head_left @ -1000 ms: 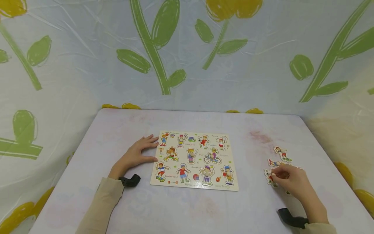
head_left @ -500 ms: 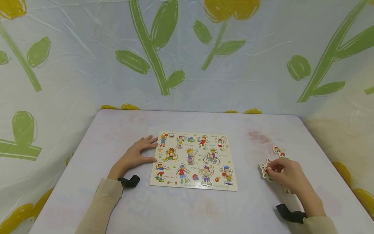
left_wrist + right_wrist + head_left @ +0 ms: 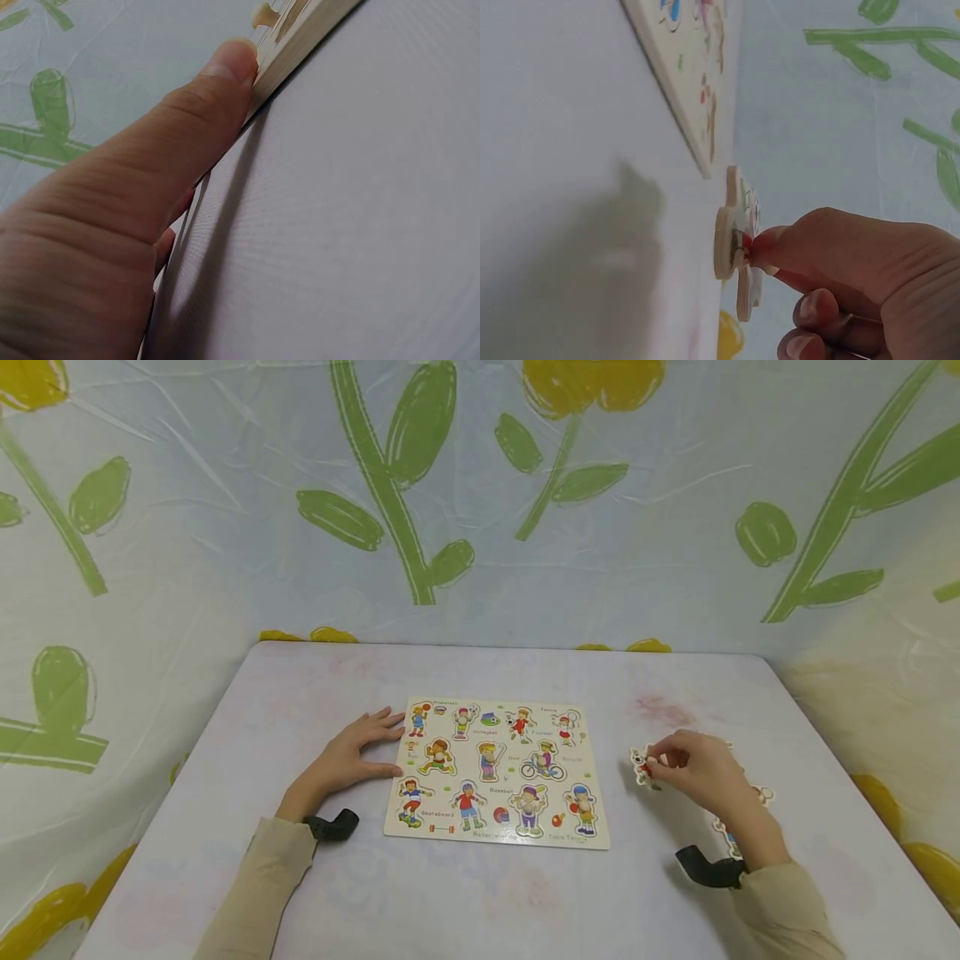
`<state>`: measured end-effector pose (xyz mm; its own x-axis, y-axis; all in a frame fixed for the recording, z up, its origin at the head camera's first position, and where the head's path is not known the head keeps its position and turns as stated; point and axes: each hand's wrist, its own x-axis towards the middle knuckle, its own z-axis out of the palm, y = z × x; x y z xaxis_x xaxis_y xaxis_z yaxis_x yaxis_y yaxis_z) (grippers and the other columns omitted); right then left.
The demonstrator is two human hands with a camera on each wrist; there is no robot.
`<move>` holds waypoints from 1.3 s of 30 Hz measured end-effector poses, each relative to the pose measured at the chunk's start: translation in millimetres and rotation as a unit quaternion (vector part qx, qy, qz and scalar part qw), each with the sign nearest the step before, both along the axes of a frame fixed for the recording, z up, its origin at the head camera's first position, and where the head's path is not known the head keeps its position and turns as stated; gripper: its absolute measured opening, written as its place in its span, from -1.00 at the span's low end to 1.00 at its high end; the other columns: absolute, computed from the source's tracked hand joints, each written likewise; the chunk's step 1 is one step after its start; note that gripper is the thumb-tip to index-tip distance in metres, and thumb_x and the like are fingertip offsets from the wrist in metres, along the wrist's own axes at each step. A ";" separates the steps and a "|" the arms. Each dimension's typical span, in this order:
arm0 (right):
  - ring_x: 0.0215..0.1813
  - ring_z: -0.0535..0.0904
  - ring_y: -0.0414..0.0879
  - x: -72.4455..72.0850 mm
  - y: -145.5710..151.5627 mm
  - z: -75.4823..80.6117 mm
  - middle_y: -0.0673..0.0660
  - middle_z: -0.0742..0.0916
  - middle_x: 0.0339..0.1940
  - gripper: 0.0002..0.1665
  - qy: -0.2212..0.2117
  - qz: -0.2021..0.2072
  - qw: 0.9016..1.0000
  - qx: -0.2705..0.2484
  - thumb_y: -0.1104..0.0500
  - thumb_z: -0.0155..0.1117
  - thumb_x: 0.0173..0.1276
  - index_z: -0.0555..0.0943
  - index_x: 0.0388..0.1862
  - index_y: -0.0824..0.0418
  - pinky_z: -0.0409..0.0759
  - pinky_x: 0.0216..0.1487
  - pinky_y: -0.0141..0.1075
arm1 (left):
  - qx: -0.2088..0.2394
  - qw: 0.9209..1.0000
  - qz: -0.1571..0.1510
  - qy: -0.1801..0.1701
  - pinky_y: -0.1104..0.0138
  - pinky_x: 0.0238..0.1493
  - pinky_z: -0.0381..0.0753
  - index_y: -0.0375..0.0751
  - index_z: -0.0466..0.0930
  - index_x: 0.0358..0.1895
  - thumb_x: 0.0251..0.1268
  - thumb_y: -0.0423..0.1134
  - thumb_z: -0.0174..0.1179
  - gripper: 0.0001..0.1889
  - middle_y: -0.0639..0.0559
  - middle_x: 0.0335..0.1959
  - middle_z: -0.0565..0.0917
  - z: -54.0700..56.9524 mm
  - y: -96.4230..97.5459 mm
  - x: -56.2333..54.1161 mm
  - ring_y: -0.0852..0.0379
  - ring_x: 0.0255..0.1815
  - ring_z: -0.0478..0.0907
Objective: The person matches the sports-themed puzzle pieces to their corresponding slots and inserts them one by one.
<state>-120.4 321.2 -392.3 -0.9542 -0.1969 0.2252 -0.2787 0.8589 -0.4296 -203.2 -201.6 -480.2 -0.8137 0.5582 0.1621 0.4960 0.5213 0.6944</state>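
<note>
A pegged puzzle board (image 3: 558, 797) printed with sports figures lies flat mid-table. My left hand (image 3: 347, 760) is spread at its left side, fingers extended, thumb touching the edge; the left wrist view shows the thumb (image 3: 202, 94) against the board's side (image 3: 281, 71). To the right of the board, my right hand (image 3: 708, 777) pinches a puzzle piece (image 3: 642, 767) showing a figure with a ball. In the right wrist view, thumb and finger hold that piece (image 3: 724, 247) by its knob, raised off the table, its shadow (image 3: 622, 255) apart from it.
More loose puzzle pieces (image 3: 726, 842) lie on the table beneath and behind my right hand, partly hidden by it. Black wrist devices (image 3: 337, 824) sit on both wrists. A flower-patterned sheet (image 3: 262, 568) hangs around the table's back and sides.
My right hand has lifted the ball-figure piece from the loose pieces and carried it left and farther back, toward the board. The left hand and board stay in place.
</note>
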 end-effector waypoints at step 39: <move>-0.41 0.51 -0.08 -40.3 -31.6 -14.6 0.06 0.67 -0.47 -0.88 -0.203 -0.026 0.979 -0.014 0.25 0.45 0.15 0.67 -0.41 0.27 0.53 -0.38 -0.26 | 0.003 1.000 -0.005 0.008 -0.04 0.58 -0.15 -0.09 0.56 0.31 0.04 0.11 0.49 -0.26 0.02 0.48 0.35 -0.3 -0.6 -0.4 -0.06 0.57 0.05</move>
<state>-160.7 289.6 -406.9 -0.9745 -0.1458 -0.1707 -0.0366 0.8534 -0.5200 -203.6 -202.3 -480.5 -0.8053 0.5655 0.1778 0.5121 0.5126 0.6893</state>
